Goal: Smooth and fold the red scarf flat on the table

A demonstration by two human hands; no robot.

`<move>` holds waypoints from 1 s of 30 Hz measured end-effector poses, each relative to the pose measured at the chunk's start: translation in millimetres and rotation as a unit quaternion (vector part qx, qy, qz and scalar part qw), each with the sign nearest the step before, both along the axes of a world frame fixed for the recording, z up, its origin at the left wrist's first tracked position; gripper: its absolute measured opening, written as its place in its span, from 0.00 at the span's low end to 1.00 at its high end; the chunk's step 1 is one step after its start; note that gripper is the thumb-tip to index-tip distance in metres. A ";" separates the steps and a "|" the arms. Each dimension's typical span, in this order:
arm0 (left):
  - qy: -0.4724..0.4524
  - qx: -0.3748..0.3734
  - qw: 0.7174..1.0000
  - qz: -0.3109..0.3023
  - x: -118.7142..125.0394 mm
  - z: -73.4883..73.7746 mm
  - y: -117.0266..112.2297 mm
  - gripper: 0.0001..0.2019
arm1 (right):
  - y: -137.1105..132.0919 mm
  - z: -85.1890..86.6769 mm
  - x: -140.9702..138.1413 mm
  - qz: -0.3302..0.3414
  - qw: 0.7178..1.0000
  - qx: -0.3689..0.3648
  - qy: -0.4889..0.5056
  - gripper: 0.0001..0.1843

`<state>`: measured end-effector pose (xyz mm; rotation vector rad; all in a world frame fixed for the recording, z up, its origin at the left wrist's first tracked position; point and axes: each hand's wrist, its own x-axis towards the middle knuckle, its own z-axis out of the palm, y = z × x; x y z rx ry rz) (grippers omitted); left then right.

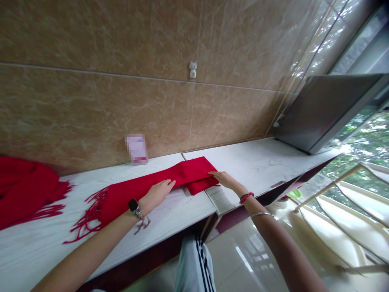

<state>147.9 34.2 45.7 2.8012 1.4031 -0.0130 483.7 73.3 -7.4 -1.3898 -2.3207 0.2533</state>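
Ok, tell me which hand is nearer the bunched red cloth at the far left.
Left. The left hand touches the red scarf, right of the bunched red cloth and apart from it; the right hand is farther right, at the scarf's folded end.

A brown tiled wall [106, 105] backs white countertops [252, 162].

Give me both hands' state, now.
Left hand: on the folded scarf; closed or open can't be told.
Right hand: at the folded scarf's edge; grip can't be told.
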 end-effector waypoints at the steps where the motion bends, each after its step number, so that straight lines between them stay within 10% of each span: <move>1: -0.010 0.013 1.000 -0.007 -1.9 2.4 -2.8 0.30 | 0.1 2.5 1.2 0.000 1.000 -0.001 0.013 0.20; 12: 0.041 -0.027 0.999 0.019 20.4 -38.0 -20.7 0.32 | -12.6 -3.9 10.7 0.047 0.999 0.016 0.004 0.21; 19: -0.046 -0.166 0.984 0.037 6.4 -12.9 -9.6 0.32 | -13.6 16.4 -3.4 0.038 0.998 0.048 -0.008 0.17; 24: -0.086 -0.123 0.977 0.152 11.3 -29.4 15.9 0.29 | 16.2 29.7 -54.0 -0.015 0.995 0.097 -0.001 0.22; 30: -0.068 -0.024 0.983 0.167 -5.1 -61.7 33.4 0.28 | 41.9 -2.8 -85.5 -0.078 0.991 0.019 -0.107 0.27</move>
